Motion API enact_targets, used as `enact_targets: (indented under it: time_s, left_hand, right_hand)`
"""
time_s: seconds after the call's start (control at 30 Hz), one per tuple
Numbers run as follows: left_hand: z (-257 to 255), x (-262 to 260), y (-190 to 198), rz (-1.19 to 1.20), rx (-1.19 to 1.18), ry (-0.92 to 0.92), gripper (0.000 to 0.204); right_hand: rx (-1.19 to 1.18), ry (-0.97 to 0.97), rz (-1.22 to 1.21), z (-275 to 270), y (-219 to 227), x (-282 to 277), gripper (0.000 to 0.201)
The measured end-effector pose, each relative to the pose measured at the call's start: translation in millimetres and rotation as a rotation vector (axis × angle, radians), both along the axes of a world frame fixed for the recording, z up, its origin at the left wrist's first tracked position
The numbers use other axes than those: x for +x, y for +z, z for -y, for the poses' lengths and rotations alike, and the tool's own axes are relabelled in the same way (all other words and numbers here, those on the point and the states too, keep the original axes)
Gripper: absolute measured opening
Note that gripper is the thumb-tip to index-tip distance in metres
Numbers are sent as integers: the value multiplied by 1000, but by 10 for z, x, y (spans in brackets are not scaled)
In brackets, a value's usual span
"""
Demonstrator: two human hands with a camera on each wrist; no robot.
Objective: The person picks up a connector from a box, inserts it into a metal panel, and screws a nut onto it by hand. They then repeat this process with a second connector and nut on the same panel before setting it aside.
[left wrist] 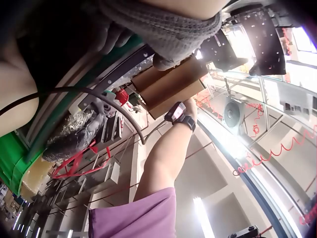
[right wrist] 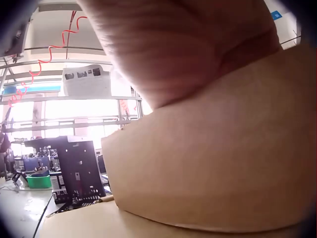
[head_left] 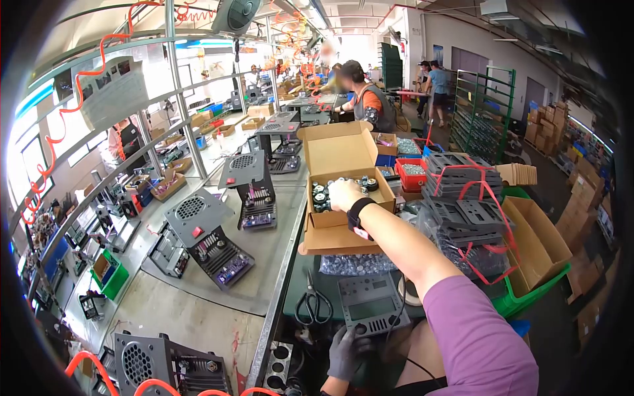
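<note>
My bare right hand (head_left: 346, 195) reaches into an open cardboard box (head_left: 340, 148) holding small round black-and-silver parts (head_left: 321, 198); its fingertips are hidden among them. In the right wrist view the palm (right wrist: 183, 54) lies over the box's wall (right wrist: 208, 153), fingers out of sight. My gloved left hand (head_left: 342, 353) is at the lower left corner of a grey metal panel (head_left: 371, 305), beside a small black knob there. The left wrist view shows the grey glove (left wrist: 168, 34) close up, its grip unclear.
Black-handled scissors (head_left: 313, 305) lie left of the panel, with a bubble-wrapped bundle (head_left: 356, 264) behind. Stacked grey panels with red straps (head_left: 465, 198) and a green bin (head_left: 528, 294) stand right. Black metal housings (head_left: 221, 254) stand on the left bench. A seated person is ahead.
</note>
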State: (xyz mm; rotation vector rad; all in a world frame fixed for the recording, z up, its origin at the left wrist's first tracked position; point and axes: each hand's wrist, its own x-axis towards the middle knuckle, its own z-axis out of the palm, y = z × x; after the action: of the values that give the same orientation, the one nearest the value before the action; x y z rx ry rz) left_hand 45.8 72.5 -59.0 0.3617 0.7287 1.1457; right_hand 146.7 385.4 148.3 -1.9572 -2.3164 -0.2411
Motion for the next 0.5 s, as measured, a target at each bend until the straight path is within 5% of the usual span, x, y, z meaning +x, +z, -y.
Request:
enact_targets:
  time_s: [0.2,0.27,0.33,0.5]
  left_hand:
    - [28,2,86,24,98,1,50]
    - [39,-13,25,15,78,21,52]
    - [68,-35,13,-8,71,45,52]
    - [35,-17,2,-72,60,62,51]
  right_hand:
    - [82,66,-223,121,69,165,24]
    - [-141,107,-306,51,199,278,31]
    - [-294,196,-668,80,273,336,50]
    - [-570,205,-334,150,422,233,56]
